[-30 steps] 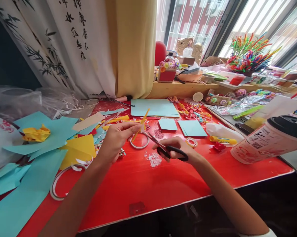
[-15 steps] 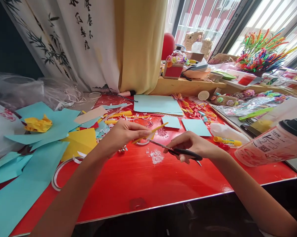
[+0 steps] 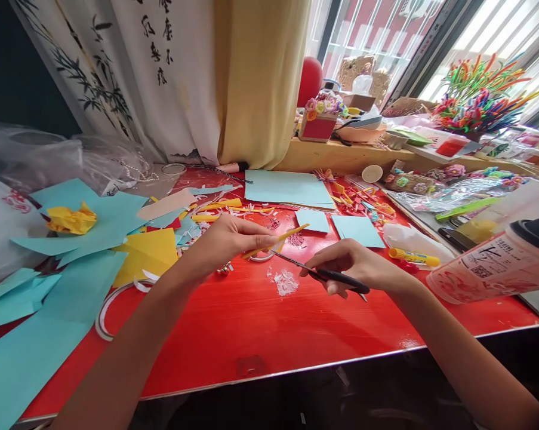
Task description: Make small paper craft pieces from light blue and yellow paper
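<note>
My left hand [image 3: 237, 237] pinches a narrow folded piece of yellow paper [image 3: 295, 232], held up above the red table [image 3: 215, 346]. In my right hand [image 3: 347, 266] is a pair of scissors with black handles [image 3: 341, 279], its blades pointing left. The blade tips meet the lower edge of the yellow paper; whether they are cutting into it I cannot tell. Beneath the blades lies a small heap of white paper shreds [image 3: 286, 282]. Small blue paper squares [image 3: 357, 231] rest behind my right hand.
Blue sheets [image 3: 72, 298], a crumpled yellow paper [image 3: 72, 218] and a tape roll [image 3: 102, 316] lie at left. Yellow and white scraps spread behind my left hand. A glue stick [image 3: 413, 257] and a large lidded cup [image 3: 493, 263] stand or lie at right.
The view has shifted slightly, so the whole scene sits a little further right. Both hands keep nearly the same pose, with the paper and scissors still held.
</note>
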